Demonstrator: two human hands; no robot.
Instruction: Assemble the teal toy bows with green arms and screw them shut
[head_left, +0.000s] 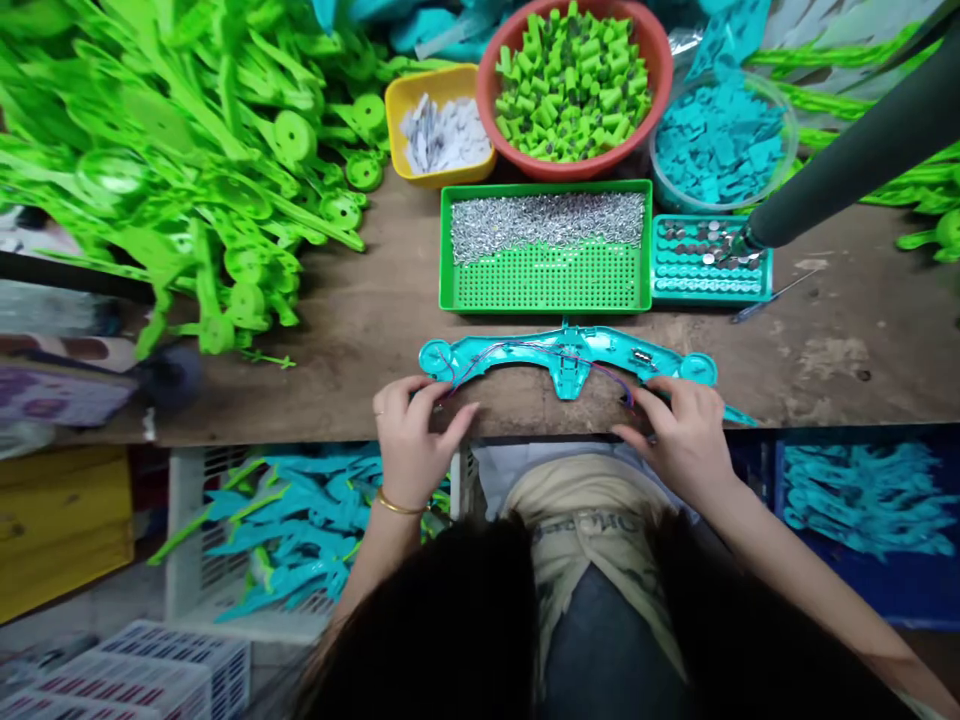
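A turquoise curved plastic shell, shaped like a toy bow, lies hollow side up at the table's front edge. Thin red and blue wires run along its inside, and small metal springs or coils sit in its right arm. My left hand is at the shell's left end, its fingertips at the edge by the wires and the thumb standing apart. My right hand is by the right arm, bent fingers on the wire bundle. What lies under its fingertips is partly hidden.
Behind the shell stand a green tray of screws, a turquoise tray of small discs, and yellow, red and clear tubs of parts. Green plastic pieces heap up left. A dark pole slants in from the right.
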